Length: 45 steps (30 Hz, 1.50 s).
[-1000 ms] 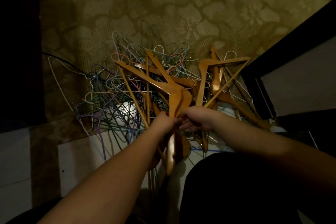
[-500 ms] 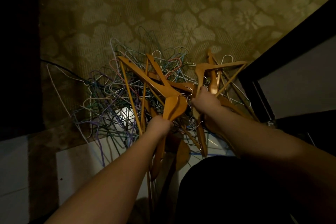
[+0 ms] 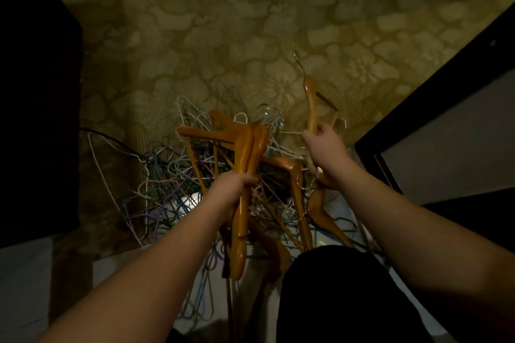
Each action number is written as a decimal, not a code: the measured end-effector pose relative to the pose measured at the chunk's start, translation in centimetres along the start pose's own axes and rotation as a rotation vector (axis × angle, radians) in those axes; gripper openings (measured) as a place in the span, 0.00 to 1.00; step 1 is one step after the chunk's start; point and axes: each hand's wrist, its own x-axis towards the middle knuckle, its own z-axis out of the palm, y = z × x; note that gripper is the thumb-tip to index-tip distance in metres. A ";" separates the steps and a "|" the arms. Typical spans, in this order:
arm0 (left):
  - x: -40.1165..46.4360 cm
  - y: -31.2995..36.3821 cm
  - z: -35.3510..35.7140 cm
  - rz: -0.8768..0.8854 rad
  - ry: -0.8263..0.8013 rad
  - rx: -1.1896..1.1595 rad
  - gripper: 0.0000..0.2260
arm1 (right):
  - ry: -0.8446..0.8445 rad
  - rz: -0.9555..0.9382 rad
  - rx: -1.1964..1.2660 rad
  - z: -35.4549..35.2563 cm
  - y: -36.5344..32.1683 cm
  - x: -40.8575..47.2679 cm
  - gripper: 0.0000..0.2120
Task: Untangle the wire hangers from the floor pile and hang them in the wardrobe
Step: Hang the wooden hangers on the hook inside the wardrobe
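You stand in a dim home bedroom: patterned carpet (image 3: 223, 36) at twelve o'clock, dark furniture (image 3: 36, 92) at nine, a dark-framed panel (image 3: 434, 108) at three.

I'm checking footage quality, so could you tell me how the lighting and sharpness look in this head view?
Head view: dim, warm light; the left edge is near black; wire hangers blend into a murky tangle; wide-angle bending at the borders; left hand and right hand look soft.

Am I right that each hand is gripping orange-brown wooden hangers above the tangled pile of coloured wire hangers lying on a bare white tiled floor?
Not quite: the head view shows the tangled pile of coloured wire hangers lying mostly on patterned olive carpet. Left hand and right hand do grip orange-brown wooden hangers.
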 end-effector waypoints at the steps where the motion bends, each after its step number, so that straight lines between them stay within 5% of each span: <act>1: -0.6 0.9 -0.4 0.005 -0.022 -0.080 0.09 | -0.022 -0.013 0.013 -0.1 -1.0 -0.7 0.19; 9: -3.1 5.2 -2.6 0.145 -0.151 -0.498 0.09 | -0.257 -0.144 0.097 3.1 -6.2 -6.0 0.21; 15: -3.3 5.6 -3.8 0.140 -0.133 -0.530 0.07 | -0.431 -0.187 0.134 5.9 -6.5 -8.0 0.15; 19: -3.7 5.2 -4.8 0.157 -0.156 -0.555 0.15 | -0.533 -0.244 0.033 6.5 -6.2 -8.6 0.16; 25: -3.8 4.7 -5.7 0.184 -0.176 -0.571 0.12 | -0.622 -0.385 -0.243 7.2 -5.2 -7.9 0.25; 30: -4.4 5.1 -5.7 0.228 -0.136 -0.407 0.08 | -0.515 -0.376 -0.265 5.7 -4.6 -6.6 0.21; 33: -4.6 5.4 -5.8 0.236 -0.141 -0.414 0.08 | -0.306 -0.160 -0.155 3.7 -2.7 -2.6 0.22; 36: -4.9 5.3 -6.4 0.265 -0.146 -0.430 0.07 | -0.185 0.068 -0.395 1.5 3.9 1.5 0.17; 39: -5.0 4.9 -7.4 0.291 -0.293 -0.576 0.08 | -0.203 0.203 -0.581 0.4 11.1 3.3 0.13; 42: -5.0 4.3 -8.2 0.283 -0.497 -0.656 0.22 | -0.119 0.214 -0.598 0.2 15.5 4.2 0.16; 45: -5.5 3.6 -8.4 0.302 -0.626 -0.628 0.21 | -0.054 0.244 -0.622 0.7 18.2 6.2 0.19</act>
